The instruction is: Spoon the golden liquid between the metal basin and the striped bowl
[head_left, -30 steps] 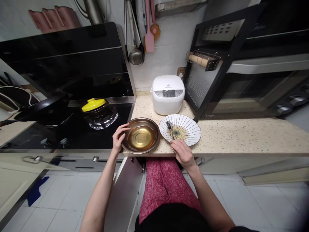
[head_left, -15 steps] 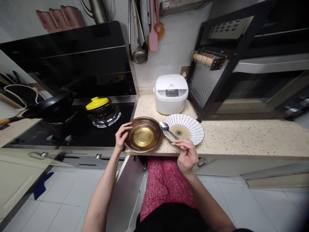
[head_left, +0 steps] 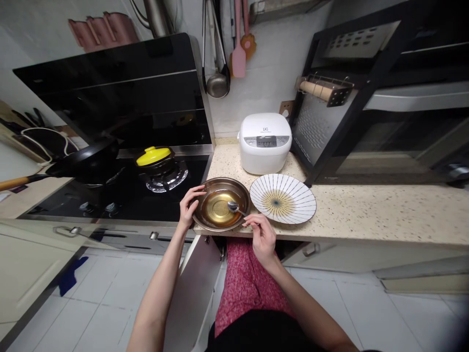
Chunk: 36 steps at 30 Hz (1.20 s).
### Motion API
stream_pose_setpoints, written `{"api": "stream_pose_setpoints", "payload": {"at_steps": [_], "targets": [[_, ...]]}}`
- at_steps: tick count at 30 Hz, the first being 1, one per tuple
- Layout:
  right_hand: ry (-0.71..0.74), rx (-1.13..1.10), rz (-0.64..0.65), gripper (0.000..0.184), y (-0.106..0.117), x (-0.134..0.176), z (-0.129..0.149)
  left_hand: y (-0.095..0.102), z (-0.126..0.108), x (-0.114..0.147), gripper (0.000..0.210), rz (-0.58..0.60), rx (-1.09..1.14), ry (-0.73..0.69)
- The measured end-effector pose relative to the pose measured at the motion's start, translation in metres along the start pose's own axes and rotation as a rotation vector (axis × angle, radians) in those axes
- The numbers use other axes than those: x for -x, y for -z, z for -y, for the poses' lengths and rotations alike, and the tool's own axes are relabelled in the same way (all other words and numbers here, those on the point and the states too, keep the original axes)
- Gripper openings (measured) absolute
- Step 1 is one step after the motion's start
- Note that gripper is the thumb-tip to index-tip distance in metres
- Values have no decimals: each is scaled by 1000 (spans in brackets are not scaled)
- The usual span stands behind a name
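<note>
Spoon (head_left: pixel 233 207) in the right hand (head_left: pixel 263 238), its head is over the right part of the bowl (head_left: pixel 237 189), tilted toward the left; whether it touches the liquid (head_left: pixel 216 215) there, I cannot tell. Thumb and fingers of the right hand are pinched together on the handle's end, near the counter's front edge. The left hand (head_left: pixel 188 208) is curved, its thumb and fingers apart, with fingertips on the bowl's left rim. Just beside the bowl on its right lies the plate (head_left: pixel 300 203), white with dark rays and a yellowish middle. Both rest on the counter (head_left: pixel 366 210), with the white cooker (head_left: pixel 266 156) behind the plate and the oven (head_left: pixel 403 142) farther right. On the hob (head_left: pixel 142 208) to the left are a pot (head_left: pixel 161 167) under a yellow lid (head_left: pixel 153 156) and a wok (head_left: pixel 90 159), with 2 knobs (head_left: pixel 112 209) in front. Pink spatula (head_left: pixel 239 61) and ladle (head_left: pixel 217 85) hang on the wall above.
</note>
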State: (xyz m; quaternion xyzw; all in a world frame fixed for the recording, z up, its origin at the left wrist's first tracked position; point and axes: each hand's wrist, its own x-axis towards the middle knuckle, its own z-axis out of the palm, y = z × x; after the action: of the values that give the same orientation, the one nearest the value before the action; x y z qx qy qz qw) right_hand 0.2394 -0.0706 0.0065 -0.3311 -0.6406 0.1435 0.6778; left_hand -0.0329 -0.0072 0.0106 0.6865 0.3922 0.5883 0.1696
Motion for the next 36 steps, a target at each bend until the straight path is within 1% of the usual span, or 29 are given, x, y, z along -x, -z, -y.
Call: {"api": "stream_pose_setpoints", "payload": {"at_steps": [14, 22, 30, 36], "targets": [[-104, -49, 5, 22, -6, 5, -6, 0, 0, -1, 40, -1, 12, -10], [-187, -65, -5, 23, -10, 9, -12, 0, 0, 0, 42, -5, -1, -2], [-219, -117, -46, 25, -16, 18, -22, 0, 0, 0, 43, -1, -3, -1], [-227, -94, -69, 28, -16, 19, -20, 0, 1, 0, 43, -1, 1, -6]]}}
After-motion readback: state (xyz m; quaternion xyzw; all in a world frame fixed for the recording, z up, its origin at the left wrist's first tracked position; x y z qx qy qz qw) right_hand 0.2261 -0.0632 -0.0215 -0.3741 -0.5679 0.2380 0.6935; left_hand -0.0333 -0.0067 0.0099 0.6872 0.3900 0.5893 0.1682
